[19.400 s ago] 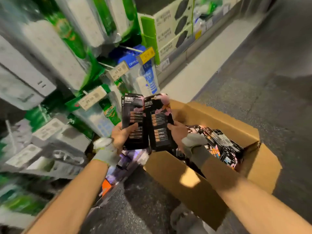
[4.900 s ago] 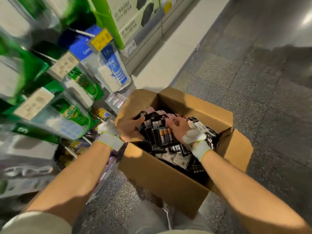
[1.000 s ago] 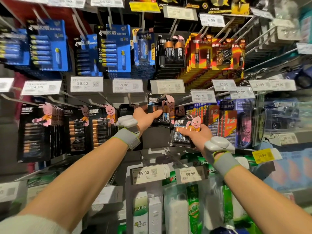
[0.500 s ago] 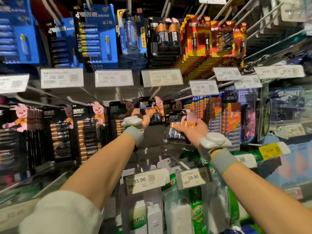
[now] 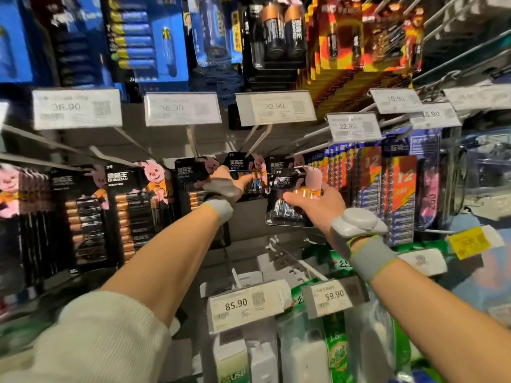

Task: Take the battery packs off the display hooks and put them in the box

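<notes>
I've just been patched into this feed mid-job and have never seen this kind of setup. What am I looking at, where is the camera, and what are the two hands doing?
There is no robot here: a person works with two bare hands, each with a grey wristband. The single camera sits on the person's head and looks forward and down, so the arms reach in from the bottom edge.

In front is a shop display wall of hooks with white price tags, not a table. Black battery packs with a pink rabbit hang to the left, blue packs higher up.

The right hand grips a black blister pack of batteries, tilted and in front of the hanging rows. The left hand reaches to another small black battery pack on its hook; its fingers are on it, but whether they have closed is unclear. The box is out of view.
</notes>
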Available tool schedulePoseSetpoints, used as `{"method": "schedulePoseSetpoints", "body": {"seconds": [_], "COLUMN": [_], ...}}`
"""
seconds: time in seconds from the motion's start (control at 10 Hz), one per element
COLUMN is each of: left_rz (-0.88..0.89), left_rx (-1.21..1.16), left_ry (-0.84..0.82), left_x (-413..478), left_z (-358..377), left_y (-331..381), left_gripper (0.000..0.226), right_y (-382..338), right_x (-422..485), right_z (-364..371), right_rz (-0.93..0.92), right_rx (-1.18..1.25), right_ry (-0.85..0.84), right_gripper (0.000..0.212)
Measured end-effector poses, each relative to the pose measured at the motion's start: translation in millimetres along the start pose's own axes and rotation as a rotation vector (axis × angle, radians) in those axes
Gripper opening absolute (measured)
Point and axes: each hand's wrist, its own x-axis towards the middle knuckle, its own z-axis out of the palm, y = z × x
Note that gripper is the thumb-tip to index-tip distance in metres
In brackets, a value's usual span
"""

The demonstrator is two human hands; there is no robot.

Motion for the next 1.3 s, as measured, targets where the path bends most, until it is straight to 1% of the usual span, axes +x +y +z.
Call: {"method": "schedulePoseSetpoints", "body": {"seconds": [0.1, 0.2, 0.3, 0.4, 0.5, 0.6, 0.7, 0.8, 0.9, 1.0, 1.1, 1.2, 1.3], "left_rz": [-0.004, -0.064, 0.015, 0.018, 0.030, 0.014, -0.086, -0.185, -0.242, -0.236, -0.229, -0.231, -0.199], "left_rx": [0.034, 0.164, 0.240, 0.339, 0.329, 0.076, -0.378, -0.651, -0.727, -0.748, -0.744, -0.750, -0.779], "left_ry": [0.007, -0.001, 0.002, -0.056, -0.050, -0.188, -0.409, -0.468, -0.415, -0.489, -0.476, -0.412, -0.422], "left_x": [1.2, -3.9, 1.0, -6.9, -25.1, -45.6, -77.4, -102.7, -112.1, -137.0, -150.5, -160.7, -173.9], "left_z": [0.9, -0.1, -5.5, -15.7, -27.4, -28.5, -30.7, -33.0, -35.4, -48.6, -64.8, -73.8, -81.6], "left_y": [2.0, 7.1, 5.3, 7.8, 15.8, 8.2, 9.7, 14.9, 4.1, -6.5, -15.3, -15.3, -14.6], "left_gripper": [0.069, 0.077, 0.067, 0.046, 0.047, 0.057, 0.044, 0.031, 0.026, 0.026, 0.045, 0.058, 0.027], "right_y": [0.1, -1.8, -4.0, -3.8, -7.5, -11.6, -14.4, -22.1, -24.2, -26.8, -30.8, -35.2, -38.5], "right_x": [0.4, -0.7, -4.8, -9.2, -17.6, -28.5, -47.4, -56.3, -64.3, -81.8, -95.0, -98.8, -98.6], "right_z": [6.6, 11.3, 9.5, 3.4, -3.9, -15.6, -17.2, -9.3, -4.8, -3.3, -2.8, -3.4, -4.6], "right_rz": [0.017, 0.016, -0.010, -0.027, -0.027, -0.014, -0.012, -0.011, -0.009, -0.030, -0.027, -0.073, -0.117], "right_rx": [-0.025, -0.028, -0.002, 0.009, 0.029, 0.097, 0.147, 0.163, 0.163, 0.140, 0.194, 0.177, 0.119], "right_ry": [0.012, 0.023, 0.010, 0.005, -0.007, -0.032, -0.045, -0.058, -0.085, -0.132, -0.171, -0.200, -0.199], "right_gripper": [0.083, 0.088, 0.081, 0.069, 0.066, 0.048, 0.059, 0.048, 0.045, 0.020, 0.028, 0.026, 0.022]}}
